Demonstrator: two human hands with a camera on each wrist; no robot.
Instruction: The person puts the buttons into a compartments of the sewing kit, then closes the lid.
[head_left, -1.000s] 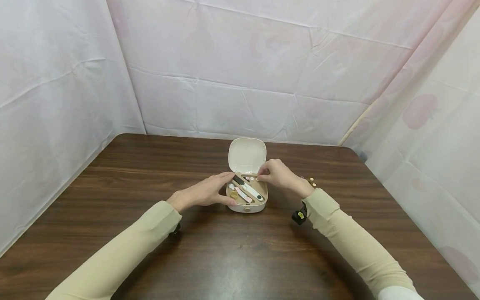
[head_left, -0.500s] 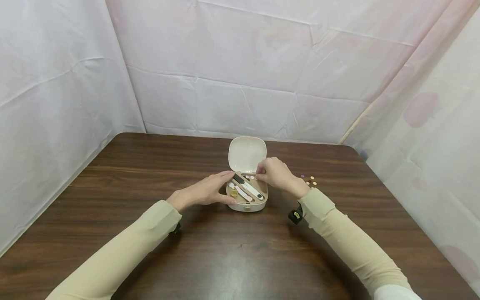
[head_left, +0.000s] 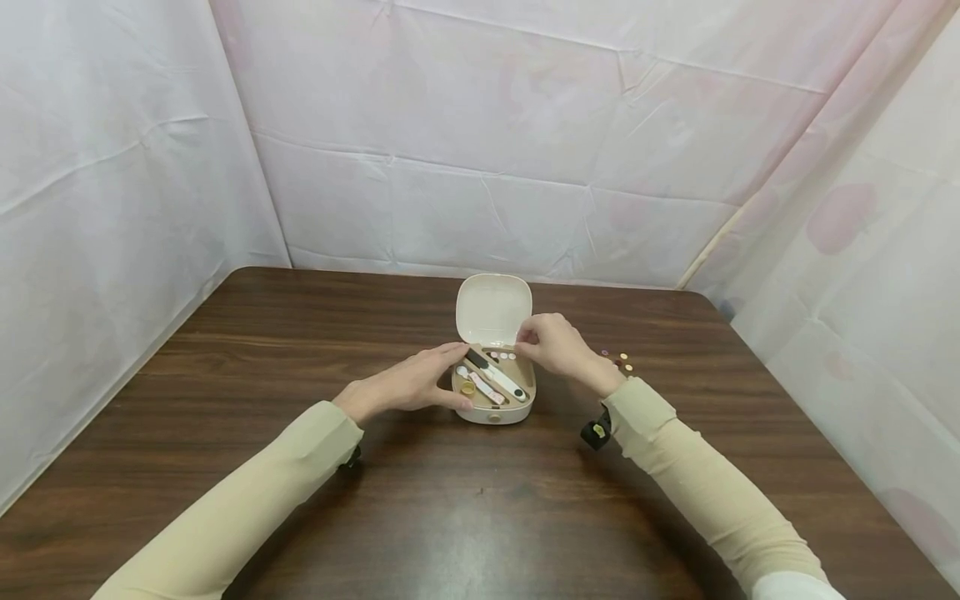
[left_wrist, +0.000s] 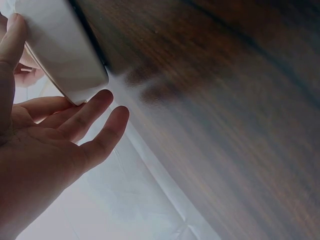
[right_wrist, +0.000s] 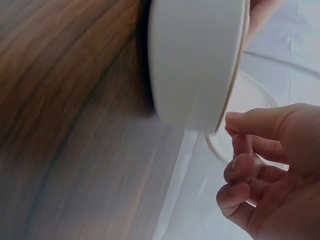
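A small cream box (head_left: 495, 412) stands open on the wooden table (head_left: 450, 517), its lid (head_left: 493, 310) tipped up at the back. Inside lie slim sticks (head_left: 497, 383), a gold round piece (head_left: 468, 387) and small round pieces (head_left: 503, 356). My left hand (head_left: 438, 379) rests against the box's left side with straight fingers; in the left wrist view the left hand (left_wrist: 65, 140) has its thumb on the box wall (left_wrist: 65, 45). My right hand (head_left: 528, 340) hovers over the back right corner, fingers curled. In the right wrist view the right hand (right_wrist: 235, 145) shows nothing between its fingertips beside the box (right_wrist: 195, 60).
Several tiny coloured round pieces (head_left: 619, 361) lie on the table just right of my right hand. White and pink sheeting (head_left: 487, 167) walls the table at the back and on both sides. A small black device (head_left: 596, 433) sits at my right wrist.
My right hand has lifted a little from the box's back right corner. The left hand and the box have stayed where they were.
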